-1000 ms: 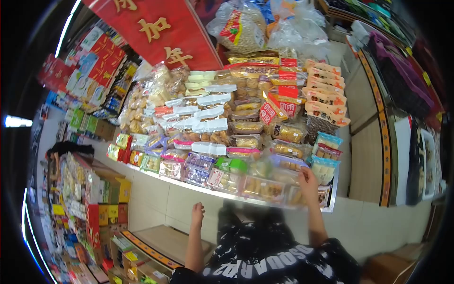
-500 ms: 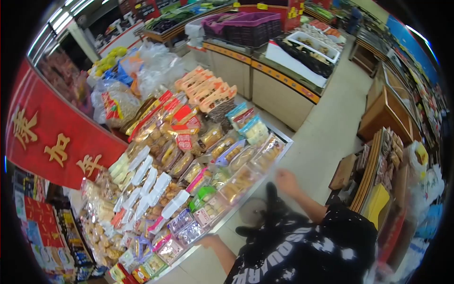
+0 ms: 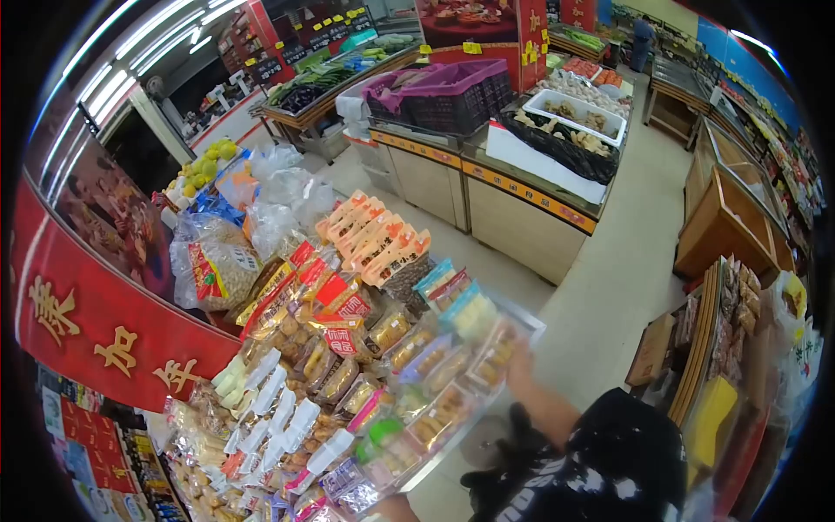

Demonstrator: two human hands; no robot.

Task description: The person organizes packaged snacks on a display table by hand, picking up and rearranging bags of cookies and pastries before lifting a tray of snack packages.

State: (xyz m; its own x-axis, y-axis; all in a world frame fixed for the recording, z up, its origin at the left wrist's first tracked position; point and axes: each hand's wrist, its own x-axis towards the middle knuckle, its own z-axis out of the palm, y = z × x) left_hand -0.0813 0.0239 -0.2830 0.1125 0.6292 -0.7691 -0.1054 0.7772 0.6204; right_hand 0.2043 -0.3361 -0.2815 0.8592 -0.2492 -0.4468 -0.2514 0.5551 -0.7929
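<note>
Across the shop: a big store with a pale floor (image 3: 600,296) and many stands.
Red banner (image 3: 96,331): it hangs at the left, with yellow signs on it.
Snack bench (image 3: 365,348): a long sloped bench, full of bagged snacks in rows, from the low left up to the middle.
Far benches (image 3: 522,204): they stand behind the snack bench, well apart from it, with a dark basket (image 3: 561,143) and a white tub (image 3: 578,111) on top.
Wooden rack (image 3: 726,304): it stands at the right with more packs.
Black shirt (image 3: 600,461): the person's shirt, with white marks, at the bottom.
Right hand (image 3: 520,364): it is at the near corner of the snack bench, on a clear snack pack (image 3: 496,352). It is blurry, so I cannot tell if it grips the pack or just touches it.
Left hand: only a bit of the arm shows at the bottom edge, so I cannot tell what the hand does.
</note>
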